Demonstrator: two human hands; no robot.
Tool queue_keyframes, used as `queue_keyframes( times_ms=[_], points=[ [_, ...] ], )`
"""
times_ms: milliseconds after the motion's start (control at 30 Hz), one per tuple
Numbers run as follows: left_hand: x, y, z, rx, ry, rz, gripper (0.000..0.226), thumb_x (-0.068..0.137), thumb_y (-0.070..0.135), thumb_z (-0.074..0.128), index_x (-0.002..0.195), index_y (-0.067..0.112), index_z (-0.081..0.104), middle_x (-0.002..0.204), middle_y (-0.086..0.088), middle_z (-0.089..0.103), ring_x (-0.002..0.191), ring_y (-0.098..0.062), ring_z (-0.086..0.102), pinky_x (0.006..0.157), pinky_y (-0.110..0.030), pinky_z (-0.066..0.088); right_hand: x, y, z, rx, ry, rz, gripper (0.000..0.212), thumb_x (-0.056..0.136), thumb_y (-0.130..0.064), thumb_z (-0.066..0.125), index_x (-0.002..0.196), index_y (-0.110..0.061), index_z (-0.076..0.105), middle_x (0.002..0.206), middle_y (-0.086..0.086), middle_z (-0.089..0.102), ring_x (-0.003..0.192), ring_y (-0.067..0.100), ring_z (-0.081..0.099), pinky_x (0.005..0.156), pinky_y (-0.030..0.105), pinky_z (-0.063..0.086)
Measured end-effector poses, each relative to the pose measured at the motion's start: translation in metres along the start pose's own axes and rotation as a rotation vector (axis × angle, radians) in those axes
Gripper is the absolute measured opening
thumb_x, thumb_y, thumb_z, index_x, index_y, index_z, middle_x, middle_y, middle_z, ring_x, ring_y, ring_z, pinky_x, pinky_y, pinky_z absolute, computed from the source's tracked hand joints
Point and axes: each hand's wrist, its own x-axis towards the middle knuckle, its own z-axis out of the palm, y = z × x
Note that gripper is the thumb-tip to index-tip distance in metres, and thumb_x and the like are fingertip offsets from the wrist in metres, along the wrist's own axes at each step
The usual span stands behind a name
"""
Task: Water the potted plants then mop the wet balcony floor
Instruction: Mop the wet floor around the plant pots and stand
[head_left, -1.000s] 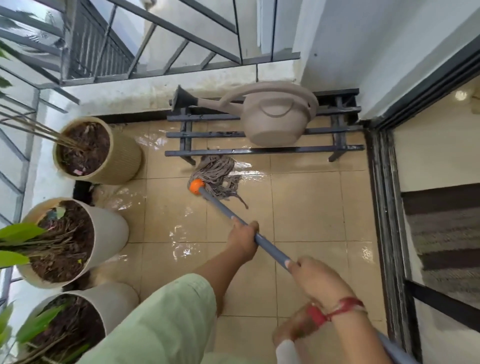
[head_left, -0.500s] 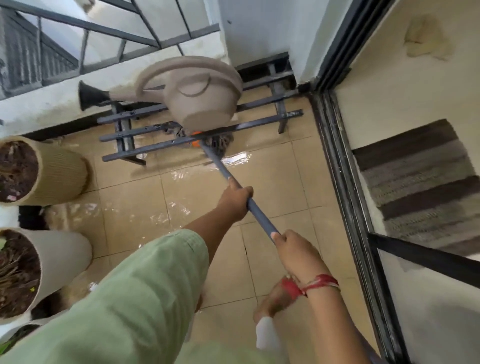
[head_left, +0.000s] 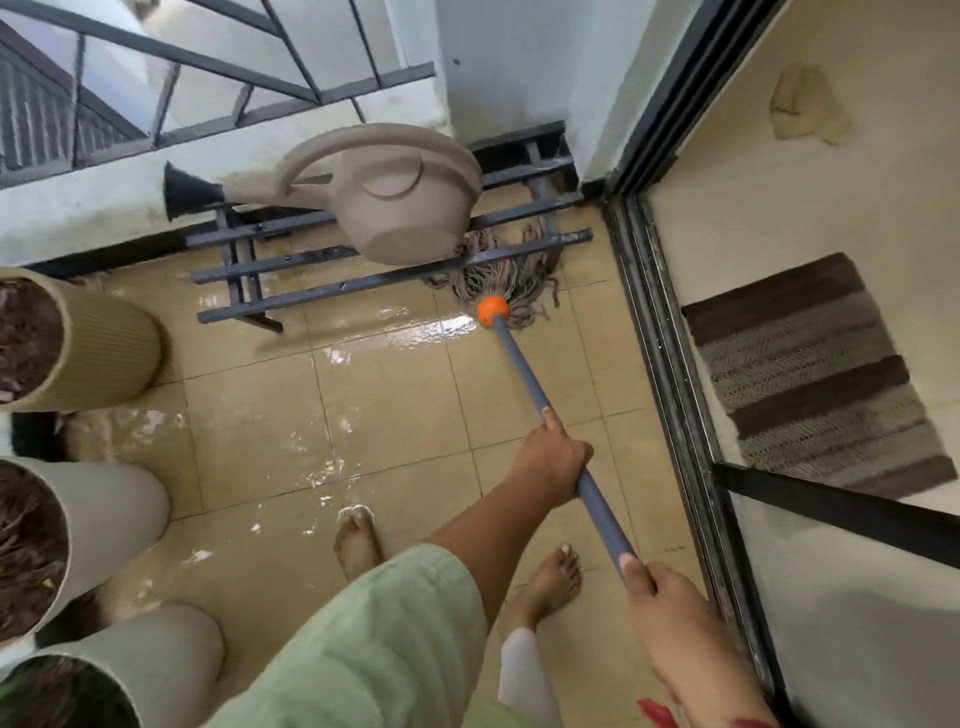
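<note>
Both my hands hold a mop by its grey handle (head_left: 522, 374). My left hand (head_left: 553, 460) grips it mid-shaft and my right hand (head_left: 657, 597) grips it nearer the end. The string mop head (head_left: 511, 283), with an orange collar (head_left: 492, 310), lies on the wet tan tiled floor (head_left: 374, 395) under the right end of a dark metal rack (head_left: 384, 280). A beige watering can (head_left: 384, 200) with a black spout sits on that rack. Three potted plants stand along the left edge: a ribbed tan pot (head_left: 98, 343) and two grey pots (head_left: 114, 514) (head_left: 161, 660).
My bare feet (head_left: 356, 540) (head_left: 553, 577) stand on the tiles. A black sliding-door track (head_left: 670, 384) runs along the right, with a striped mat (head_left: 815, 374) inside the room. A low white wall with a metal railing (head_left: 218, 67) closes the far side.
The mop head has slid from the middle of the floor to under the rack, then to its right end. The view has swung right and down, and my feet have come into view.
</note>
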Motion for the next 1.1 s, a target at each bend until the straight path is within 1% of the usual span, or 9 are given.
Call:
queue_keyframes(
  times_ms=[167, 367, 500, 633, 733, 800, 867, 1033, 1100],
  points=[
    [-0.058, -0.073, 0.014, -0.042, -0.02, -0.138, 0.035, 0.083, 0.019, 0.068, 0.113, 0.007, 0.056, 0.145, -0.043, 0.013, 0.112, -0.047, 0.053, 0.096, -0.046, 0.047, -0.013, -0.041, 0.06, 0.014, -0.133, 0.015, 0.042, 0.095, -0.053, 0.031, 0.101, -0.022, 0.059, 0.087, 0.004, 0.056, 0.076, 0.022, 0.053, 0.072, 0.026, 0.038],
    [-0.12, -0.165, 0.039, -0.216, 0.041, -0.367, 0.024, 0.084, 0.015, 0.064, 0.106, 0.012, 0.056, 0.147, -0.034, 0.016, 0.099, -0.04, 0.059, 0.086, -0.04, 0.049, -0.036, -0.114, 0.111, -0.22, -0.228, -0.098, 0.052, 0.098, -0.049, 0.028, 0.115, -0.014, 0.061, 0.118, 0.013, 0.059, 0.12, 0.029, 0.049, 0.097, 0.03, 0.039],
    [-0.137, -0.205, 0.085, -0.416, 0.148, -0.503, 0.023, 0.075, 0.024, 0.061, 0.077, 0.037, 0.042, 0.125, -0.02, 0.041, 0.07, -0.028, 0.058, 0.077, -0.043, 0.054, -0.045, -0.145, 0.122, -0.414, -0.226, -0.218, 0.048, 0.097, -0.05, 0.032, 0.112, -0.016, 0.061, 0.111, 0.007, 0.066, 0.106, 0.026, 0.057, 0.09, 0.031, 0.038],
    [-0.131, -0.21, 0.124, -0.585, 0.323, -0.663, 0.026, 0.067, 0.041, 0.064, 0.077, 0.051, 0.042, 0.114, -0.013, 0.043, 0.068, -0.025, 0.054, 0.072, -0.039, 0.054, -0.041, -0.16, 0.107, -0.468, -0.21, -0.302, 0.032, 0.093, -0.049, 0.043, 0.096, -0.02, 0.056, 0.088, 0.001, 0.058, 0.08, 0.021, 0.052, 0.071, 0.03, 0.04],
    [-0.117, -0.174, 0.098, -1.089, 0.616, -0.678, 0.029, 0.073, 0.023, 0.058, 0.099, 0.035, 0.057, 0.1, -0.012, 0.052, 0.064, -0.022, 0.052, 0.072, -0.037, 0.054, -0.032, -0.164, 0.075, -0.538, -0.136, -0.362, 0.032, 0.091, -0.048, 0.047, 0.097, -0.019, 0.058, 0.084, 0.0, 0.055, 0.076, 0.022, 0.052, 0.066, 0.028, 0.039],
    [-0.098, -0.147, 0.066, -1.656, 0.814, -0.698, 0.059, 0.081, 0.001, 0.047, 0.137, 0.001, 0.031, 0.071, -0.006, 0.051, 0.053, -0.017, 0.048, 0.059, -0.034, 0.049, -0.024, -0.165, 0.047, -0.608, -0.063, -0.41, 0.034, 0.091, -0.048, 0.047, 0.103, -0.019, 0.059, 0.084, 0.0, 0.055, 0.077, 0.02, 0.052, 0.066, 0.027, 0.039],
    [-0.073, -0.123, 0.035, -1.884, 0.875, -0.624, 0.063, 0.086, -0.006, 0.039, 0.143, 0.001, 0.015, 0.062, -0.006, 0.044, 0.046, -0.014, 0.046, 0.048, -0.028, 0.045, -0.012, -0.159, 0.018, -0.651, -0.007, -0.441, 0.034, 0.092, -0.049, 0.045, 0.106, -0.021, 0.059, 0.083, -0.002, 0.053, 0.078, 0.019, 0.052, 0.067, 0.027, 0.04],
    [-0.017, -0.09, -0.013, -1.575, 0.757, -0.517, 0.07, 0.083, -0.013, 0.039, 0.143, 0.006, 0.007, 0.053, -0.001, 0.046, 0.046, -0.013, 0.044, 0.046, -0.026, 0.041, 0.015, -0.125, -0.022, -0.555, 0.078, -0.376, 0.038, 0.096, -0.048, 0.035, 0.107, -0.017, 0.054, 0.087, 0.003, 0.054, 0.086, 0.025, 0.054, 0.069, 0.031, 0.037],
    [0.001, -0.077, -0.02, -1.433, 0.691, -0.454, 0.057, 0.083, -0.011, 0.04, 0.131, 0.015, 0.026, 0.058, -0.005, 0.042, 0.052, -0.018, 0.039, 0.05, -0.03, 0.035, 0.018, -0.106, -0.027, -0.485, 0.126, -0.345, 0.038, 0.098, -0.046, 0.032, 0.107, -0.015, 0.052, 0.081, 0.001, 0.049, 0.079, 0.024, 0.048, 0.067, 0.031, 0.035]
  ],
)
